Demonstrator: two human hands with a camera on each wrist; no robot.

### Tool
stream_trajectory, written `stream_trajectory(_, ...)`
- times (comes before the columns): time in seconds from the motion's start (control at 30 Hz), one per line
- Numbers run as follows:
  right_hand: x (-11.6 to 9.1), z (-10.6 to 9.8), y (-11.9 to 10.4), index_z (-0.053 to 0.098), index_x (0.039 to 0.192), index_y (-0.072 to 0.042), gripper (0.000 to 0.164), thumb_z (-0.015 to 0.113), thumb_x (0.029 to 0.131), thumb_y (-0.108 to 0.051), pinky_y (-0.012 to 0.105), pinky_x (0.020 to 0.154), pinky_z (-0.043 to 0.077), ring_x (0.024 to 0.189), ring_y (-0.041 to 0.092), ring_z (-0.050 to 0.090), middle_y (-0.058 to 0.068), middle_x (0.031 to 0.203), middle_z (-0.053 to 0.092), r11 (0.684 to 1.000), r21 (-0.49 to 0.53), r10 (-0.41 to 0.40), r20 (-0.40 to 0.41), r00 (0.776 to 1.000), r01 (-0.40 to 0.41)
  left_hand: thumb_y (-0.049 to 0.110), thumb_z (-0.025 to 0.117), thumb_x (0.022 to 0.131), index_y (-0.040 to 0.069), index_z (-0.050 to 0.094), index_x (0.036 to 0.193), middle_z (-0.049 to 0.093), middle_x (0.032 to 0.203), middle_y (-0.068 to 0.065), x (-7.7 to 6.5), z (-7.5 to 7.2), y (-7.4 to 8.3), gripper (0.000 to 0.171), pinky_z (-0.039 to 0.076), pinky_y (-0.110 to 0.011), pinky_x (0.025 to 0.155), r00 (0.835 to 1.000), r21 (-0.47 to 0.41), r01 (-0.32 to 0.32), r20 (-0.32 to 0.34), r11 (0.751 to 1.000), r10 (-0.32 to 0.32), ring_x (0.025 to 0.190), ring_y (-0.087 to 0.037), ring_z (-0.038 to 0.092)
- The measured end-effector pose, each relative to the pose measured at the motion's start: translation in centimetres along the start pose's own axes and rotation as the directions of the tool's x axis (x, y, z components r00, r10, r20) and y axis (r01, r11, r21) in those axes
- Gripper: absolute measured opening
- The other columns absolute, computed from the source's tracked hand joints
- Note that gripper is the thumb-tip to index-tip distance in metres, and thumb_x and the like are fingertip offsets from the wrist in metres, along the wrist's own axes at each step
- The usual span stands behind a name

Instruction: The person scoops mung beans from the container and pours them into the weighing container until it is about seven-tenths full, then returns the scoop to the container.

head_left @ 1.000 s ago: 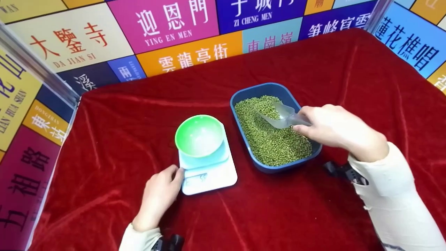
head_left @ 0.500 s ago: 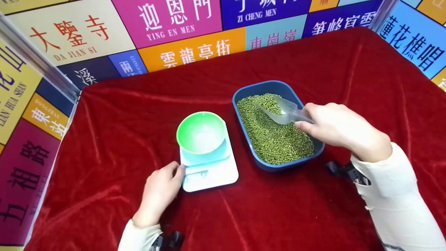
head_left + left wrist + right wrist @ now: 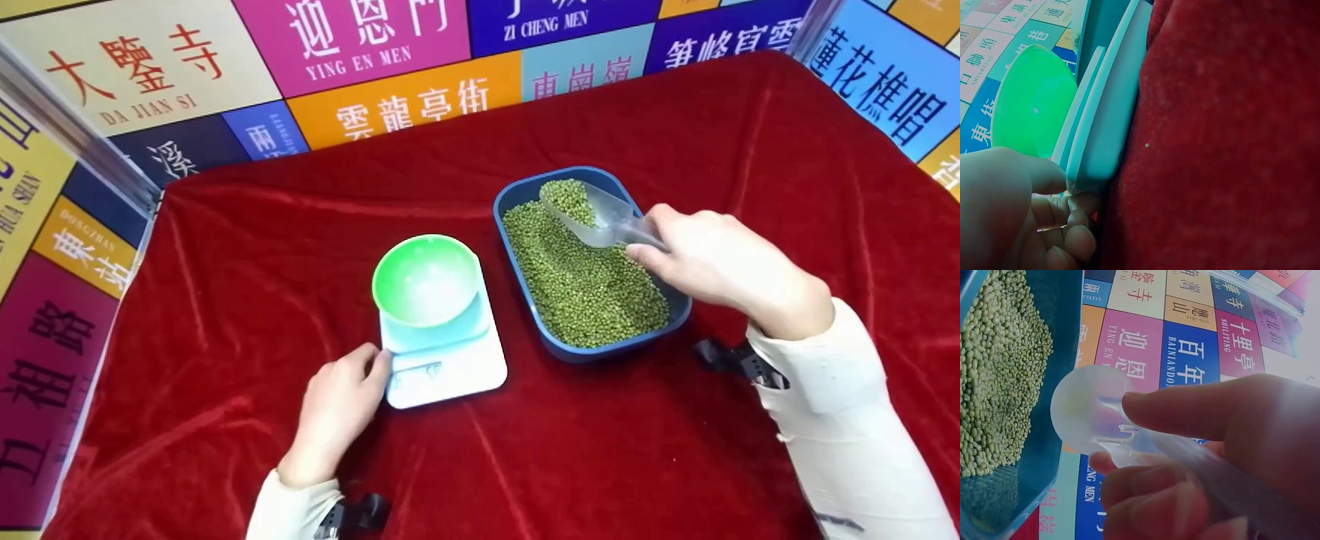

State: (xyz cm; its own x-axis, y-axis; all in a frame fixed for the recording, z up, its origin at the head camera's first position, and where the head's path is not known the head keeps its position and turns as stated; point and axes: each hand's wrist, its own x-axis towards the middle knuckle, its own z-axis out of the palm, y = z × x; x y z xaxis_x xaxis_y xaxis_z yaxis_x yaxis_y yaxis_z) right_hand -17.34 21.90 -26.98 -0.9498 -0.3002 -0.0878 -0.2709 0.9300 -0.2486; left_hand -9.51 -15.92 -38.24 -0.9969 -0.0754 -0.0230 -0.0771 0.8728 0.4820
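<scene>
Although a pinch cannot be confirmed, the scale [image 3: 465, 375] is touched by the left hand [image 3: 337, 409], a green bowl [image 3: 426, 281] on top. Toward the far edge of the table [image 3: 570, 450], over the blue tub [image 3: 592, 355], the scoop [image 3: 600, 238] of green beans [image 3: 566, 199], presumably stiff but nose-heavy, best held by its handle [image 3: 643, 234], is gripped there by the right hand [image 3: 724, 259].

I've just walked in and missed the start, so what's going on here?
A person is scooping beans from a tub. The right hand has the scoop in its grip, loaded and over the tub. The left hand touches the left edge of a scale. A bowl sits on the scale, and no beans show in it.
</scene>
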Motion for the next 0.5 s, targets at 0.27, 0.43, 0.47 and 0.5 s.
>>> stream_trajectory(0.27, -0.24, -0.41, -0.3, 0.055, 0.103, -0.011, 0.042, 0.049, 0.089, -0.05, 0.037, 0.058, 0.043, 0.063, 0.022, 0.054, 0.005, 0.074, 0.058, 1.0, -0.019, -0.002, -0.043, 0.999, 0.001, 0.034, 0.046, 0.093, 0.018, 0.045, 0.063, 0.038, 0.051, -0.002, 0.0, -0.02, -0.11, 0.035, 0.035, -0.031, 0.055, 1.0, 0.002, 0.003, 0.002, 1.0, -0.003, 0.054, -0.022, 0.043)
stream_trajectory(0.43, -0.25, -0.45, -0.47, 0.058, 0.103, -0.01, 0.04, 0.051, 0.09, -0.047, 0.038, 0.058, 0.043, 0.063, 0.022, 0.053, 0.005, 0.073, 0.059, 0.999, -0.035, -0.026, -0.075, 0.997, 0.024, 0.035, 0.046, 0.093, 0.018, 0.045, 0.063, 0.038, 0.051, -0.002, -0.05, -0.04, -0.04, 0.035, 0.035, -0.031, 0.055, 1.0, 0.003, 0.006, 0.002, 1.0, -0.006, 0.054, -0.022, 0.043)
stream_trajectory(0.47, -0.25, -0.45, -0.5, 0.058, 0.103, -0.01, 0.04, 0.051, 0.09, -0.047, 0.038, 0.058, 0.043, 0.062, 0.022, 0.053, 0.005, 0.073, 0.059, 0.999, -0.035, -0.029, -0.08, 0.996, 0.027, 0.035, 0.046, 0.093, 0.018, 0.045, 0.063, 0.038, 0.051, -0.002, -0.06, -0.04, -0.03, 0.035, 0.036, -0.031, 0.055, 1.0, 0.003, 0.006, 0.001, 1.0, -0.006, 0.054, -0.022, 0.043)
stream_trajectory(0.5, -0.25, -0.44, -0.54, 0.058, 0.104, -0.01, 0.04, 0.05, 0.09, -0.047, 0.038, 0.058, 0.043, 0.062, 0.022, 0.053, 0.004, 0.073, 0.059, 0.999, -0.035, -0.033, -0.085, 0.996, 0.03, 0.035, 0.046, 0.093, 0.018, 0.045, 0.063, 0.038, 0.051, -0.002, -0.07, -0.05, -0.03, 0.035, 0.036, -0.031, 0.055, 1.0, 0.006, 0.005, 0.001, 1.0, -0.005, 0.054, -0.022, 0.043)
